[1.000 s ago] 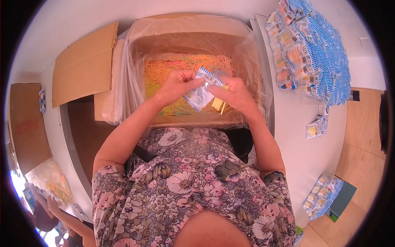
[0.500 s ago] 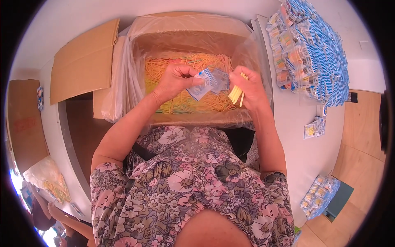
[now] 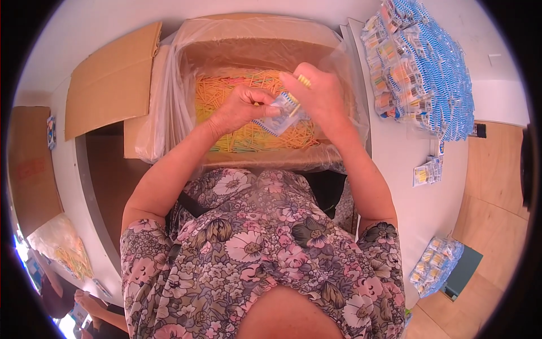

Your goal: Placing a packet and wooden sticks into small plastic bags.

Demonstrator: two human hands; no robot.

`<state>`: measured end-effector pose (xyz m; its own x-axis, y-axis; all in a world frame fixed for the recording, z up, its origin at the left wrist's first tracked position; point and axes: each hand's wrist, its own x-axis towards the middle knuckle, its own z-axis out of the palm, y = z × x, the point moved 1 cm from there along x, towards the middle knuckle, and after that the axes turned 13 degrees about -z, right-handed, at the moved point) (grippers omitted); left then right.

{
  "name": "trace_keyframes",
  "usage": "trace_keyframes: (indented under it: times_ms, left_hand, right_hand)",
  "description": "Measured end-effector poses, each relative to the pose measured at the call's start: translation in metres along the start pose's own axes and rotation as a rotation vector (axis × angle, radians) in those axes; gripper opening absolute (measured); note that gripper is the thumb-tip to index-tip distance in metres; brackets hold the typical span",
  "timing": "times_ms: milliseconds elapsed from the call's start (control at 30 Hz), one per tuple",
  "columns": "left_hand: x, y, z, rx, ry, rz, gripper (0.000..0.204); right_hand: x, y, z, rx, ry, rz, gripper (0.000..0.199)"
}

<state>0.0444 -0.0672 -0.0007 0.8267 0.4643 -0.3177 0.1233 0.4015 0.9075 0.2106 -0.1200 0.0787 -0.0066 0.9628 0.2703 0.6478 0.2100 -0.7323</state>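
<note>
My left hand [image 3: 240,108] pinches a small clear plastic packet [image 3: 272,124] with a blue-and-white striped edge. My right hand [image 3: 326,97] is wrapped around a bundle of thin yellow sticks [image 3: 304,81], whose upper ends poke out of the fist. The lower ends of the bundle are at the packet's edge; whether they are inside it I cannot tell. Both hands are above a large cardboard box [image 3: 254,28] lined with clear plastic. Loose thin sticks [image 3: 226,141] in orange, yellow, pink and green cover its bottom.
Right of the box, a tall heap of filled packets [image 3: 435,73] stands on the white table [image 3: 395,198], with a few packets [image 3: 427,172] nearer me. Another bundle of packets [image 3: 436,265] lies lower right. At left are a cardboard flap [image 3: 110,82] and another person's arm [image 3: 99,311].
My right hand has moved left and turned over, bringing the yellow sticks to the packet. The left hand still holds the packet in nearly the same place.
</note>
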Motion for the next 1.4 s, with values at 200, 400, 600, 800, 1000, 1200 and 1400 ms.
trace_keyframes:
  times_ms: [200, 400, 600, 800, 1000, 1200, 1400]
  left_hand:
    - [0.003, -0.007, -0.002, -0.053, 0.054, 0.017, 0.013]
    - [0.003, -0.010, -0.006, -0.143, 0.040, 0.024, 0.014]
    - [0.011, -0.021, -0.003, -0.136, 0.057, 0.046, 0.015]
    - [0.004, -0.024, -0.003, 0.274, 0.149, -0.125, 0.019]
    - [-0.005, -0.010, 0.019, 0.383, 0.045, -0.202, 0.019]
    - [-0.002, 0.020, 0.049, 0.465, 0.034, -0.283, 0.020]
    - [0.023, 0.007, 0.075, 0.363, -0.065, -0.175, 0.016]
  right_hand:
    - [0.000, -0.003, -0.003, 0.059, -0.091, -0.194, 0.025]
    - [-0.019, -0.012, -0.018, 0.080, -0.120, -0.078, 0.035]
    - [-0.040, -0.001, 0.003, -0.146, 0.058, -0.362, 0.049]
    - [-0.070, 0.023, 0.032, -0.116, 0.141, -0.365, 0.045]
    - [-0.092, 0.030, 0.015, -0.056, 0.298, -0.069, 0.028]
    - [-0.111, 0.029, -0.024, 0.442, 0.455, 0.026, 0.017]
    - [-0.130, 0.029, -0.042, 0.365, 0.453, 0.078, 0.015]
